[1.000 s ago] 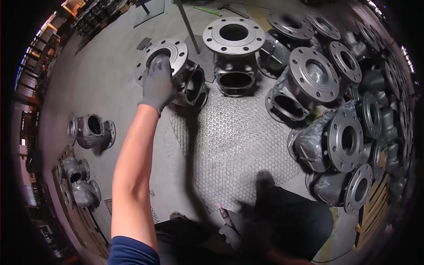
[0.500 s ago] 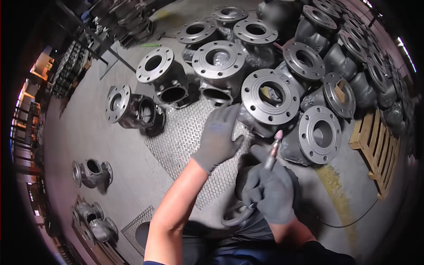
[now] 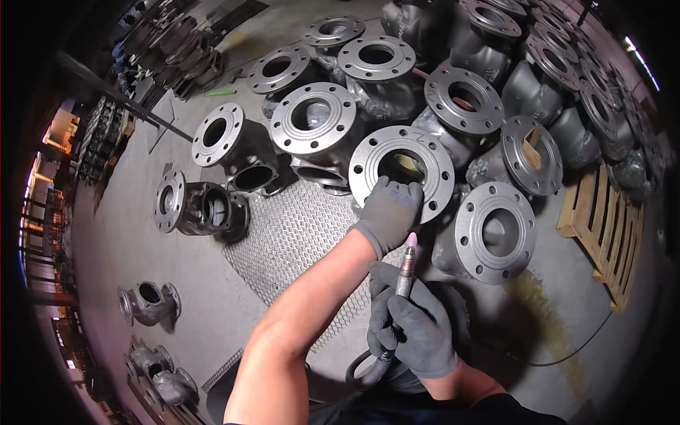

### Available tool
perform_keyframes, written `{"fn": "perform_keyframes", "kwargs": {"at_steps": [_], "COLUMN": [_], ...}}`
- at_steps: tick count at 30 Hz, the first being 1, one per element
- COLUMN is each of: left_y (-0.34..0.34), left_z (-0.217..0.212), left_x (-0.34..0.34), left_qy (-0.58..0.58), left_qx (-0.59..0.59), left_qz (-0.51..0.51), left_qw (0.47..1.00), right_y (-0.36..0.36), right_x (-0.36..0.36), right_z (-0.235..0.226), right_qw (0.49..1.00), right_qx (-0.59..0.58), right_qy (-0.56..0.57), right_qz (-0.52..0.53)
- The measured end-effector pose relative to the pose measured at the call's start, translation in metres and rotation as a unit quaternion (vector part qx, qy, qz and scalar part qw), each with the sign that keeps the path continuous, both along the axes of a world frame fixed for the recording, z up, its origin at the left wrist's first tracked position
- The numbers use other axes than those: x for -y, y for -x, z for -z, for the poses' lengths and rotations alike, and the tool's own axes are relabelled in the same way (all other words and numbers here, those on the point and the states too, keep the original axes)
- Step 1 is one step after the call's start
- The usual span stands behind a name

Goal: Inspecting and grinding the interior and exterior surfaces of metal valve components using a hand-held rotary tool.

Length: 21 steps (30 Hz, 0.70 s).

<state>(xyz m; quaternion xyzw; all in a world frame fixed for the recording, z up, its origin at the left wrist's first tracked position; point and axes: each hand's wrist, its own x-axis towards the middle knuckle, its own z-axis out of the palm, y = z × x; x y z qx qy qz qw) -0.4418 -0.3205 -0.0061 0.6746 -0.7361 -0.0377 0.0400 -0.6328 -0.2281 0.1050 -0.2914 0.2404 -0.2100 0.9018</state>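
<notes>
My left hand (image 3: 392, 214), in a grey glove, hooks its fingers over the near inner edge of a round bolt-holed flange. That flange tops a grey cast valve body (image 3: 367, 157), and the fingertips are hidden in its bore. Something yellowish shows deeper inside. In my gloved right hand (image 3: 419, 329) is an air die grinder (image 3: 404, 280), its pink grinding stone pointing up and away, just below my left hand and apart from the metal. A hose loops from the grinder's lower end. Another flanged valve body (image 3: 525, 244) lies to the right, tilted toward me.
More valve bodies (image 3: 283, 127) crowd the far side and right. An expanded-metal mesh sheet (image 3: 283, 241) covers the floor before me. A wooden pallet (image 3: 602, 234) is at right, with a thin cable (image 3: 567, 358) near it. Smaller castings (image 3: 150, 301) sit at left.
My left hand has moved right from above the mesh and taken hold of the flange's inner edge. The grinder has shifted slightly left and down in my right hand. The view has shifted too.
</notes>
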Motion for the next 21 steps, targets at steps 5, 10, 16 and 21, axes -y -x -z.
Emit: {"fn": "perform_keyframes", "kwargs": {"at_steps": [5,10,16,21], "left_y": [-0.033,-0.07,-0.044,-0.027], "left_z": [-0.011,-0.011,-0.019,-0.022], "left_x": [-0.009,-0.071,-0.17,-0.265], "left_qy": [-0.018,0.08,0.042,-0.016], "left_qx": [0.028,0.079,0.076,0.071], "left_qz": [0.059,0.132,0.122,-0.018], "left_qw": [0.998,0.985,0.989,0.997], "right_y": [-0.003,0.0,0.002,-0.017], "right_x": [-0.006,-0.003,-0.001,-0.004], "right_z": [0.004,-0.006,0.001,0.005], "right_qw": [0.998,0.999,0.992,0.991], "right_qx": [0.028,-0.035,-0.107,-0.113], "right_qy": [-0.049,-0.002,0.041,0.068], "right_qz": [-0.001,0.006,0.045,0.002]}}
